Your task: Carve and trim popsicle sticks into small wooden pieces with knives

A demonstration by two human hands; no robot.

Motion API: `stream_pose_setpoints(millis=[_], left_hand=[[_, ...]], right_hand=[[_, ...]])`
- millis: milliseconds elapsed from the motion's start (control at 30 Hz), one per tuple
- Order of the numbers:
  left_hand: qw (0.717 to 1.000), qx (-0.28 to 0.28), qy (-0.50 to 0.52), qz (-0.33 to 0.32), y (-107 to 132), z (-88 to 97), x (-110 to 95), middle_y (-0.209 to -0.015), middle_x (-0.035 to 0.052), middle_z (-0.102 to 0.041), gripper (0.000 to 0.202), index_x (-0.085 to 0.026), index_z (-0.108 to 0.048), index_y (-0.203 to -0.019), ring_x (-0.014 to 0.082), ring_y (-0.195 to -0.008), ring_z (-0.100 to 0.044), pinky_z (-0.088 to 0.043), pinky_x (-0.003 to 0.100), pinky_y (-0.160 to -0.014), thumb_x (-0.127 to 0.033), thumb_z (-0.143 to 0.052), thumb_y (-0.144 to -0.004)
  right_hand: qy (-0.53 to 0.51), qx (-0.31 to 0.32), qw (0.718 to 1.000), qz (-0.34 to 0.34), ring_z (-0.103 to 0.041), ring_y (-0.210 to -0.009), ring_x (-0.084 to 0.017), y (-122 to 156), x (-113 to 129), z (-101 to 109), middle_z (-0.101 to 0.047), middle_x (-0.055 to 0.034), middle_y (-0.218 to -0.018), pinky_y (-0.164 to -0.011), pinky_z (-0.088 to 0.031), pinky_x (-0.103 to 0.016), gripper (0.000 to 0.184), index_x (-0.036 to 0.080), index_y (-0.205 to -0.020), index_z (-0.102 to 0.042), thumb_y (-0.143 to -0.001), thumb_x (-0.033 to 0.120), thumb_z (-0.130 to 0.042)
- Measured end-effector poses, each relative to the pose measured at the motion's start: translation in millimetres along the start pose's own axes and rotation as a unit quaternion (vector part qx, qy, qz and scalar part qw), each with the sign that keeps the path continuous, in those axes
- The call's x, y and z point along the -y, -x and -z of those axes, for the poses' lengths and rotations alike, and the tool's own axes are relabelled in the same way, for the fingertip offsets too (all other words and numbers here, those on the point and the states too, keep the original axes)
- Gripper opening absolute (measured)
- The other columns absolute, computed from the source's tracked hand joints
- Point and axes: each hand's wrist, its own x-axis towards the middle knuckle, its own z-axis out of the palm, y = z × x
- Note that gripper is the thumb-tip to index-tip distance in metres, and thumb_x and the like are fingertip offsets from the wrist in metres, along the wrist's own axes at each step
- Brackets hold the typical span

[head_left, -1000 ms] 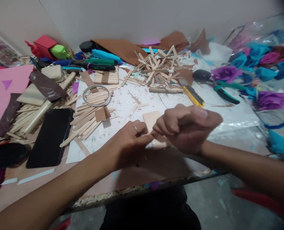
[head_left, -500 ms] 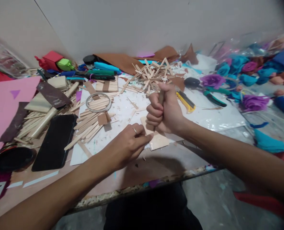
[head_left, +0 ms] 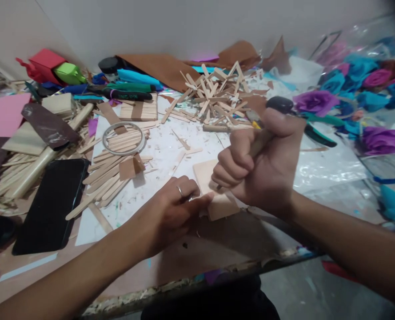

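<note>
A thin pale wooden board (head_left: 205,173) lies at the table's near side, partly covered by both hands. My left hand (head_left: 170,209), with a ring on one finger, is curled at the board's left edge, its index fingertip pressing on the wood. Above the board, my right hand (head_left: 260,164) is a fist around a brownish rod-shaped tool handle (head_left: 260,143), thumb over its upper end. The tool leans to the right, its lower end pointing down at the board. Its working tip is mostly hidden by the fingers.
Craft sticks (head_left: 113,178) lie left of the board, with a tape ring (head_left: 124,138) on them. More sticks are heaped (head_left: 213,98) behind. A black phone (head_left: 52,204) is at left; green-handled pliers (head_left: 320,131) and paper flowers (head_left: 317,101) are at right.
My right fist has come nearer and tilted, so the tool leans right instead of standing nearly upright. My left hand stays at the board's edge. The view has shifted slightly.
</note>
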Motion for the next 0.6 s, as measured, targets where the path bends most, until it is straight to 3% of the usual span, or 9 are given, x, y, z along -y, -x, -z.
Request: stream_pose_setpoints(millis=[100, 233, 433, 600], left_hand=[[0.998, 0.001, 0.049, 0.026, -1, -0.2, -2, -0.076, 0.0008, -0.061, 0.031, -0.02, -0.066, -0.08, 0.0136, -0.069, -0.056, -0.045, 0.026, -0.056, -0.043, -0.063, -0.101], [0.993, 0.038, 0.103, 0.044, -4, 2.9, -6, -0.073, 0.0006, -0.06, 0.032, -0.019, -0.067, -0.082, 0.0129, -0.063, -0.055, -0.043, 0.025, -0.052, -0.044, -0.062, -0.1], [0.979, 0.073, 0.146, 0.125, -3, 6.7, -17, -0.059, -0.0011, -0.05, 0.042, -0.019, -0.066, -0.075, 0.0124, -0.053, -0.05, -0.037, 0.025, -0.046, -0.05, -0.057, -0.101], [0.995, 0.063, 0.071, 0.041, 2, 9.2, -13, -0.078, 0.0029, -0.062, 0.028, -0.02, -0.072, -0.088, 0.0139, -0.063, -0.055, -0.042, 0.026, -0.054, -0.04, -0.058, -0.1]], right_hand=[[0.02, 0.001, 1.0, -0.021, -0.016, -0.032, -0.008, 1, 2, -2, -0.019, 0.0059, -0.036, -0.033, -0.015, -0.027, 0.059, 0.023, -0.046, -0.031, -0.086, 0.059, -0.056], [0.061, 0.001, 0.998, -0.015, -0.022, -0.034, -0.009, 2, 5, -3, -0.023, 0.0058, -0.037, -0.035, -0.02, -0.028, 0.058, 0.024, -0.047, -0.034, -0.087, 0.058, -0.059], [0.072, -0.062, 0.995, 0.01, -0.027, -0.04, -0.008, 14, -2, -14, -0.028, 0.005, -0.042, -0.043, -0.026, -0.029, 0.057, 0.021, -0.047, -0.032, -0.087, 0.046, -0.063], [0.065, -0.035, 0.996, 0.045, -0.024, -0.038, -0.007, 11, -6, -13, -0.026, 0.0053, -0.04, -0.04, -0.024, -0.026, 0.059, 0.021, -0.047, -0.033, -0.086, 0.052, -0.064]])
